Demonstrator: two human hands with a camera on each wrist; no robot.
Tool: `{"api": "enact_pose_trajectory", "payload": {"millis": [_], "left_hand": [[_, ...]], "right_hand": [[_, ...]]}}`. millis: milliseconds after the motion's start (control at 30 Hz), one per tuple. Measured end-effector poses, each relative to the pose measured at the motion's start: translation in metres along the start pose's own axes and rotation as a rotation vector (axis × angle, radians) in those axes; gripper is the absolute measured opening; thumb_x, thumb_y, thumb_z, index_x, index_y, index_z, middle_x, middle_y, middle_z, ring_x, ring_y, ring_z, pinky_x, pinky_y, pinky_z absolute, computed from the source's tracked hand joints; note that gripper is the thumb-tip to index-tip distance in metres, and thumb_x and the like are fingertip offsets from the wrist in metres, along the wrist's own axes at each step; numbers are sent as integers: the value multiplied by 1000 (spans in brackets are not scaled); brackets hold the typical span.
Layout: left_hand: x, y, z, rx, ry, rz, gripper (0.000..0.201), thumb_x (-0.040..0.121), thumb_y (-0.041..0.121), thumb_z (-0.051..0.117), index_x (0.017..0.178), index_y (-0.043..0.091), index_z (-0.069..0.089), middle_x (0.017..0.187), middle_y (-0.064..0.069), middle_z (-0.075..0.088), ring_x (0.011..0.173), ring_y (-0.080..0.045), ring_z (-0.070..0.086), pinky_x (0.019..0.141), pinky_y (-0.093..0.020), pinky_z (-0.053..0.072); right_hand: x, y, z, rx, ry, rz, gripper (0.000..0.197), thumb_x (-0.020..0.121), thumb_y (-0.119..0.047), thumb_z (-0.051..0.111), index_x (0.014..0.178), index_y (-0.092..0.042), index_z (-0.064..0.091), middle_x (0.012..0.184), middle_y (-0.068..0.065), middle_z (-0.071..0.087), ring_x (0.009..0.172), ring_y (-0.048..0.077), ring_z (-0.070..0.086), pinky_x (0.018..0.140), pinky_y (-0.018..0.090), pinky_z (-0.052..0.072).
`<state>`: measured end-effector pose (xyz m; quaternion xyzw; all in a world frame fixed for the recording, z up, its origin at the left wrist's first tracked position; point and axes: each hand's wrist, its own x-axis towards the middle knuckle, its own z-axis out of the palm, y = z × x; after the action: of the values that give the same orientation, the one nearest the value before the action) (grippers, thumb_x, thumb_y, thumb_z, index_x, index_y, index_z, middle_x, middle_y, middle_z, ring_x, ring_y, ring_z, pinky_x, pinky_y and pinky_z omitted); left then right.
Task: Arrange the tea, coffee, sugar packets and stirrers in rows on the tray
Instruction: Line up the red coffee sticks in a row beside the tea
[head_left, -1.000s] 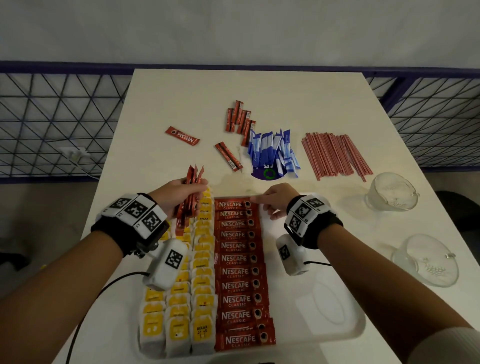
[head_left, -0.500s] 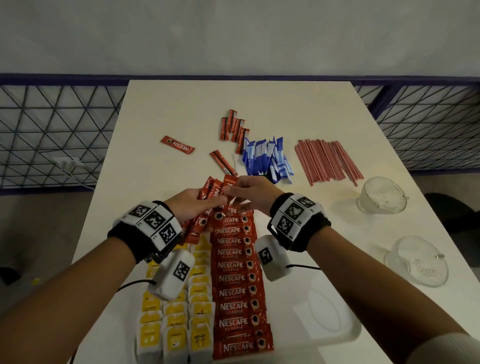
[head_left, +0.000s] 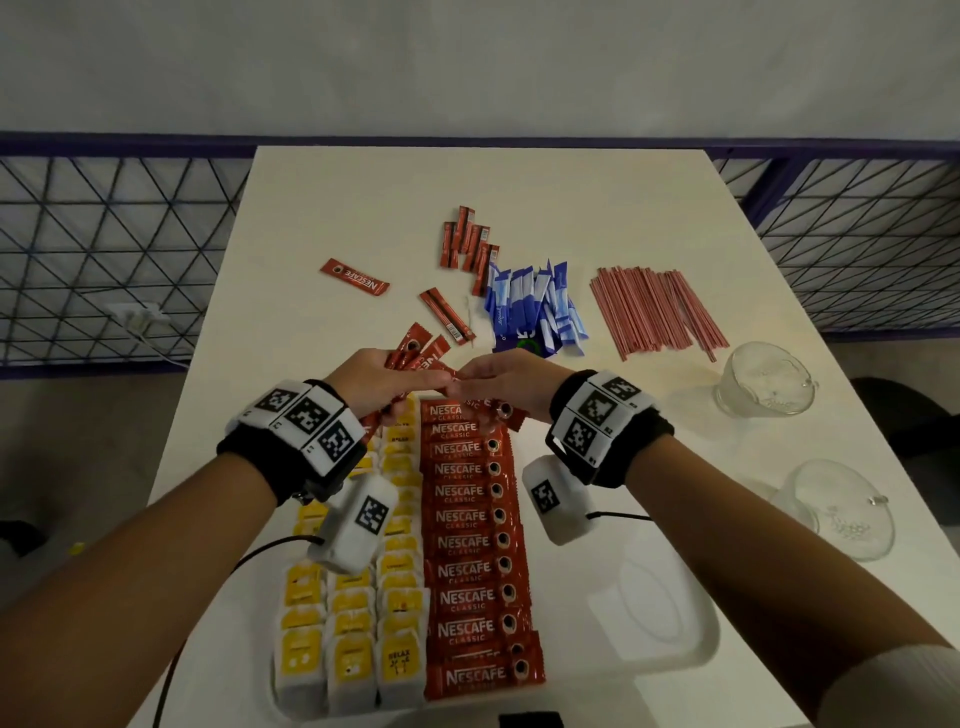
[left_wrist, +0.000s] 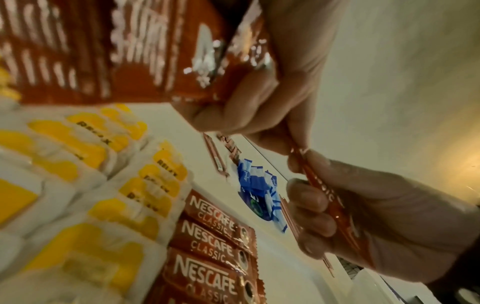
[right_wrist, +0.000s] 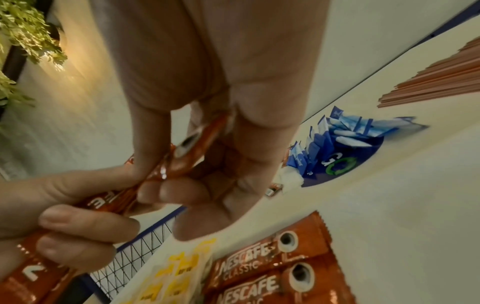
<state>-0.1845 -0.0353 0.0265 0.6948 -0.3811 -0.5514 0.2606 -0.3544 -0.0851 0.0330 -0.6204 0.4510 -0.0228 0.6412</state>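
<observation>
Together, left hand (head_left: 371, 382) (fist full) and right hand (head_left: 506, 382) pinch one sachet (right_wrist: 182, 162).

Tea bags (head_left: 353, 644) left of coffee sachets (head_left: 470, 571) — on tray (head_left: 670, 644)

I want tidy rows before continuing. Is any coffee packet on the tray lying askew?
Yes. The topmost coffee packet in the red row on the tray lies tilted, its right end sticking out beyond the column. The yellow tea bags look even.
</observation>
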Motion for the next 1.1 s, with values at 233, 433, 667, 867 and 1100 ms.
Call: {"api": "enact_pose_trajectory", "payload": {"millis": [233,433,667,867,1100], "left_hand": [[7,-13,-2,-2,92,-49,22,76,27,74,72,13,58,42,3,46,40,-12,38,38,-19,34],[8,-18,5,376,85,-2,23,80,32,70,86,10,64,57,-4,55,47,-16,46,43,-21,36],[10,-12,15,694,122,102,20,83,33,66,92,15,64,92,-1,64,87,-20,58,71,-28,44],[14,-8,24,944,15,68,23,85,40,63,85,20,51,94,-2,59,89,-20,55,73,-27,40],[13,-7,30,1082,-9,91,35,86,44,60,108,18,57,106,-1,59,96,-19,57,73,-27,40]], "right_hand": [[-3,20,-15,54,13,81,10,93,-16,53,86,-11,58,69,5,59,57,13,54,56,20,51],[-5,42,-19,92,54,133,6,91,-6,54,85,-8,55,72,9,60,59,16,54,54,21,52],[3,48,-15,48,56,217,12,89,-9,59,77,-8,56,49,-2,64,39,7,55,46,19,51],[6,40,-10,41,105,301,21,85,-12,64,74,-9,47,39,1,59,29,7,50,36,15,44],[5,44,-7,74,203,309,25,82,-11,69,70,-11,46,30,-6,51,24,2,45,31,11,36]]}}
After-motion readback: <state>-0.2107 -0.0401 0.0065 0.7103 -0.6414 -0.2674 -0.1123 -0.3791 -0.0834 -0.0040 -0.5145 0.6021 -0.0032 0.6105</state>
